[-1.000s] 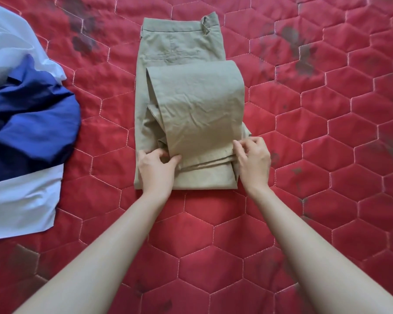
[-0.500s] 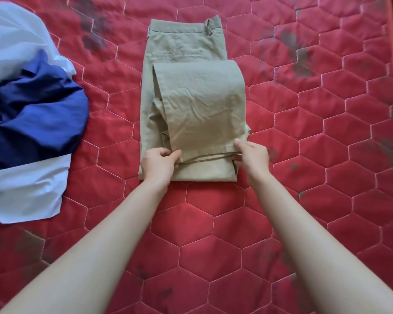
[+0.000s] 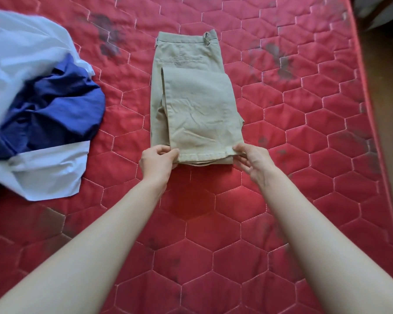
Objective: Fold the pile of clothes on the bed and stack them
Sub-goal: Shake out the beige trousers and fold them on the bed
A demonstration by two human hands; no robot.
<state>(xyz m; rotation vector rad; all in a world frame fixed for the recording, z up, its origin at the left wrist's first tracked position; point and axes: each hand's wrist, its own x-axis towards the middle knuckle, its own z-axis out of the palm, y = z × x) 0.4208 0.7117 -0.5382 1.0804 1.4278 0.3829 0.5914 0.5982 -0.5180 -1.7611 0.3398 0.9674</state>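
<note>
We pinch the near hem of the folded khaki trousers point(image 3: 197, 105) between left hand point(image 3: 156, 163) and right hand point(image 3: 253, 163), one at each near corner, on the red quilted mattress point(image 3: 213, 223), the unfolded blue-and-white clothes pile point(image 3: 39, 105) well to the left.

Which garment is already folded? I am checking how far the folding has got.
The khaki trousers, lying flat in layers at the bed's middle, both hands pinching their near corners. The blue garment and white garment lie crumpled at the left.
</note>
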